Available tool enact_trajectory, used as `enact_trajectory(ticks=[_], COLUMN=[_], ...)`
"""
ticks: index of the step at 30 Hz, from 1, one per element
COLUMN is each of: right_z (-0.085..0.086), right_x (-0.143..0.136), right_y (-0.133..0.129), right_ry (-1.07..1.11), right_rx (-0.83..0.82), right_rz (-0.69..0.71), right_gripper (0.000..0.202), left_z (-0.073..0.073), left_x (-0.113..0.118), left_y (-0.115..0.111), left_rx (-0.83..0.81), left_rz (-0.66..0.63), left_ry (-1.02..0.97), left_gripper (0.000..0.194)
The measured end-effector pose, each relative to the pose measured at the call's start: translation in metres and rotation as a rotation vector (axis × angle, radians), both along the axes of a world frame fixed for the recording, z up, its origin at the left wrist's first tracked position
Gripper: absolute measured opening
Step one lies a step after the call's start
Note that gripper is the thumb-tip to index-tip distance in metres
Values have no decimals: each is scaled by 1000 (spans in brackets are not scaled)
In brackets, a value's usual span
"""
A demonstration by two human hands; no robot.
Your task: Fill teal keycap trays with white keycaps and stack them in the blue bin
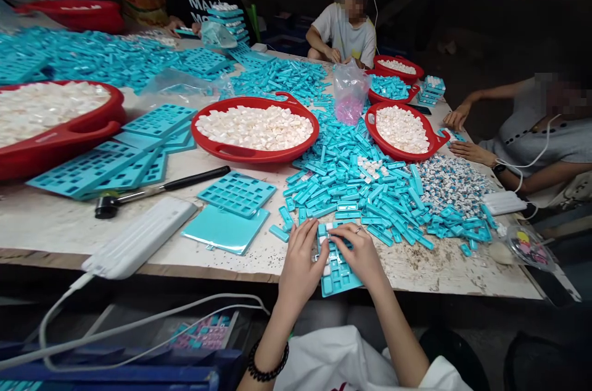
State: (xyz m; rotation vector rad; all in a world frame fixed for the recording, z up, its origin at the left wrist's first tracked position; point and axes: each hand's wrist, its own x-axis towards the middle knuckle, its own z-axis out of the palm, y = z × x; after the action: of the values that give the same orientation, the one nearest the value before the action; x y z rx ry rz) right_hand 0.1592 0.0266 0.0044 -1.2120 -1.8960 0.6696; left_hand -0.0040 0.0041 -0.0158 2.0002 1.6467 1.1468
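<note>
A blue grid tray (341, 277) lies at the table's front edge, with a few white pieces in its upper and left cells. My left hand (301, 261) grips its left side, fingers closed together along the edge. My right hand (358, 252) rests over the upper part, its thumb and fingers pinched near a white piece; whether it holds that piece is hidden. Just behind both hands spreads a heap of blue strips (351, 193). To the left are a flat blue plate (224, 230) and another grid tray (238, 193) overlapping it.
Red baskets of white pieces stand behind (254, 156) and at the left (83, 144). A black-handled hammer (171, 184) and a white power bank (139, 240) lie left. A plastic bag (349, 92) stands farther back. Other people sit across and at the right, their hands at the table.
</note>
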Motion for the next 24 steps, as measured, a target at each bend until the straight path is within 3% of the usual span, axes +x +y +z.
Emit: enact_trajectory(ticks=[17,21,24], right_z=[1,4,3], right_x=[-3,-4,-4], right_y=[0,-1,0], right_ry=[-185,-270,-307], right_rx=[83,112,112], right_rz=[38,39,32], right_gripper=[17,15,17], left_z=[-1,12,36], left_x=[-1,-5,4], left_y=[2,6,25], left_rx=[-12,-11,36], left_rz=[7,52,21], left_ry=[-62,-194,-184], left_gripper=[43,40,36])
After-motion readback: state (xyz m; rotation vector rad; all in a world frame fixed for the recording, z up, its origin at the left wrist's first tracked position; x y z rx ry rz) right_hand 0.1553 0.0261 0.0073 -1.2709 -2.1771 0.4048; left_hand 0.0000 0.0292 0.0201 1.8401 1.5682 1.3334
